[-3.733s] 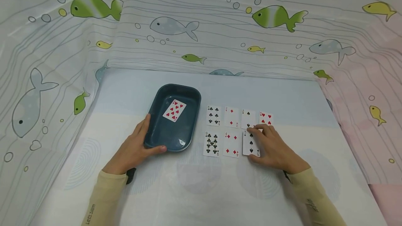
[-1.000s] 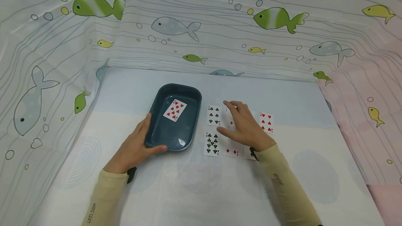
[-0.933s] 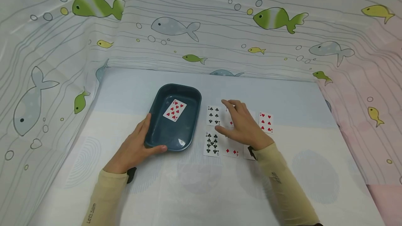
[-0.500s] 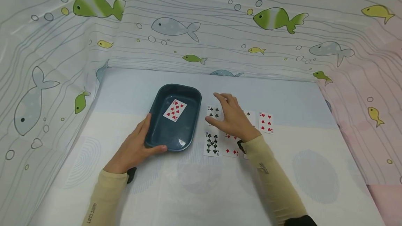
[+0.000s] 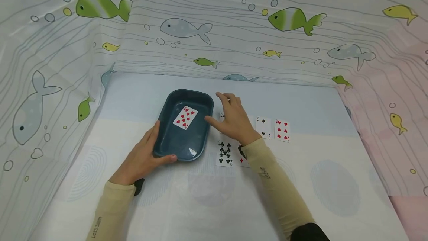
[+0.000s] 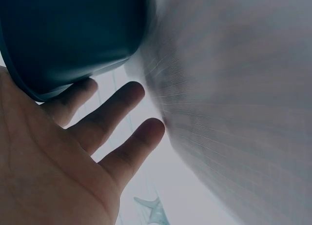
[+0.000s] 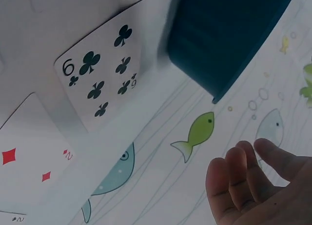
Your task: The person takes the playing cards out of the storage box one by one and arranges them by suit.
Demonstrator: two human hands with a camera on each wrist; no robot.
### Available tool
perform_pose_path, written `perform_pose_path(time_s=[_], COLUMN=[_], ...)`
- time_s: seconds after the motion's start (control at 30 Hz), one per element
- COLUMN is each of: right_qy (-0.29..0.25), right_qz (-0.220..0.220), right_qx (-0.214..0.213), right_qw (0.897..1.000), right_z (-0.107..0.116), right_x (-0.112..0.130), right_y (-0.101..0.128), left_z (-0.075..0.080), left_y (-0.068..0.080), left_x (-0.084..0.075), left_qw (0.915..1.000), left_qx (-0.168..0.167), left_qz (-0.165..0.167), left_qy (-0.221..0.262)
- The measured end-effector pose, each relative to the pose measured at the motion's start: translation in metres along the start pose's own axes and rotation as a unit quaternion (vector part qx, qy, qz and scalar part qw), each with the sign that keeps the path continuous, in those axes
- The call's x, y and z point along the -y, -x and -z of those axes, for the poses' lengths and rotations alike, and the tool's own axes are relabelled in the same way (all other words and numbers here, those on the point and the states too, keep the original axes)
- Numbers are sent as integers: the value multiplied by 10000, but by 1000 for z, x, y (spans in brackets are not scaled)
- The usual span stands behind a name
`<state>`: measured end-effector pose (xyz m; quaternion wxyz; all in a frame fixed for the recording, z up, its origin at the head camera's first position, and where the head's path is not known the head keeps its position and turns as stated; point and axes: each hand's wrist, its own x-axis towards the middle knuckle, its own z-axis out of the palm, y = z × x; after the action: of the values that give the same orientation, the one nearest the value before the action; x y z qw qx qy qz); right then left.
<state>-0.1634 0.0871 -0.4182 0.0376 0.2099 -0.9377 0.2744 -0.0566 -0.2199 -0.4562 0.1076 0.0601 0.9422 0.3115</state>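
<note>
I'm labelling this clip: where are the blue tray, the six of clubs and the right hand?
blue tray (image 5: 162, 122), head view, left wall.
six of clubs (image 7: 105, 81), right wrist view, card face.
right hand (image 5: 234, 122), head view, back of hand.

Head view: high, looking forward-down. Wrist views: close, low; all share blue tray (image 5: 185, 125) (image 6: 68, 34) (image 7: 229, 34).

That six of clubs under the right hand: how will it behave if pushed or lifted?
The six of clubs lies flat and thin, so it probably slides rather than lifts. It likely bends easily. The right hand may need an edge to catch it.
</note>
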Motion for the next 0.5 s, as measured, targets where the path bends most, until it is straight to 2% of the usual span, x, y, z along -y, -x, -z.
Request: perform_pose_path(time_s=[0.5], right_qy=[-452], right_qz=[-80], right_qx=[35], right_qw=[9989], right_z=[-15], right_x=[24], right_y=[-31], left_z=[0], left_y=[0], left_x=[0], left_qw=[10000], left_qx=[-25], left_qz=[-63], left_qy=[-50])
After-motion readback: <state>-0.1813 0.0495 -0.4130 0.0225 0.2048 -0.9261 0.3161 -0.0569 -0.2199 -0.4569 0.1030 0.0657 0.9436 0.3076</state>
